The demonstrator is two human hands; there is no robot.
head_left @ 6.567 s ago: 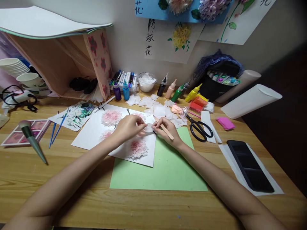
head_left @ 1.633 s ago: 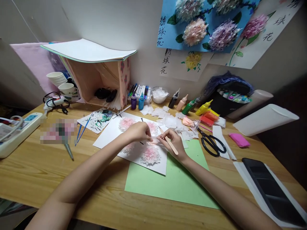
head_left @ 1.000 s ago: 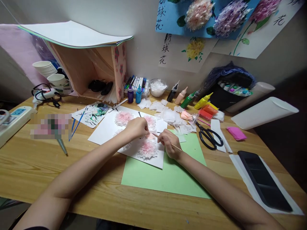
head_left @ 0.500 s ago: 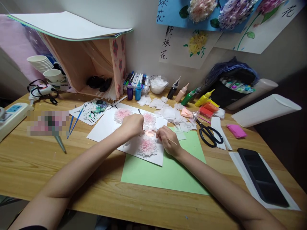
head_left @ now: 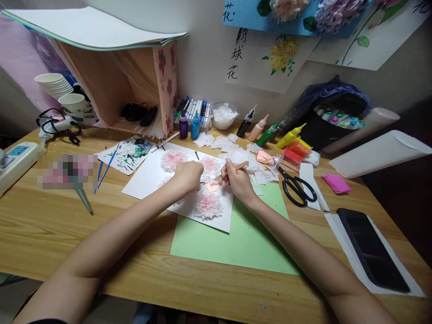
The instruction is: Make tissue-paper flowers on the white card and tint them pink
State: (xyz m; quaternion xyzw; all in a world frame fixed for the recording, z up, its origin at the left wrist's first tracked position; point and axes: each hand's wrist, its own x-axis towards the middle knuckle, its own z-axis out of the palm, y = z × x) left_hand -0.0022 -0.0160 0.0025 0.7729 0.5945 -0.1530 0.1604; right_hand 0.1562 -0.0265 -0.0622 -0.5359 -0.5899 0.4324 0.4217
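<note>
- Moderate indoor light, brightest on the white paper (head_left: 145,177) mid-table; its source is out of view.
- The far right corner sinks into near-black.
- Soft shadow beside the left forearm (head_left: 135,220) on the wooden table (head_left: 151,274).
- Wide-angle stretching toward the edges.
- Pixelated patch at left.
- Small details at the fingertips look soft.

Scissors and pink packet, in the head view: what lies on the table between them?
White paper strips lie between the scissors and the pink packet; the head view shows the wider strip partly under a scissor handle.
</note>
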